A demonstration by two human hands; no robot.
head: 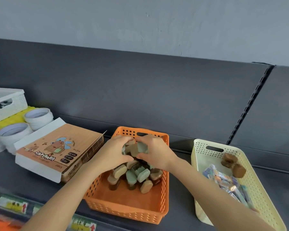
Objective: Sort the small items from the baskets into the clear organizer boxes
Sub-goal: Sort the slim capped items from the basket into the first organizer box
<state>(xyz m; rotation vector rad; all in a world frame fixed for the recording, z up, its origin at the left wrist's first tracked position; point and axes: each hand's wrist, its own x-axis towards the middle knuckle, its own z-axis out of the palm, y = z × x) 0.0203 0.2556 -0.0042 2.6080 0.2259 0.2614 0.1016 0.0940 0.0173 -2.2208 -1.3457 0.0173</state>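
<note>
Left hand point(109, 155), right hand point(154, 155), both gripping items point(141, 147), one orange basket point(123, 212)

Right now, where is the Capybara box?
Head view, left side: the Capybara box sits just left of the orange basket, in front of the white rolls.

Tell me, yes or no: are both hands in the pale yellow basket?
No, the left hand and right hand grip a cluster of small items over the orange basket; the pale yellow basket stands to its right.
</note>
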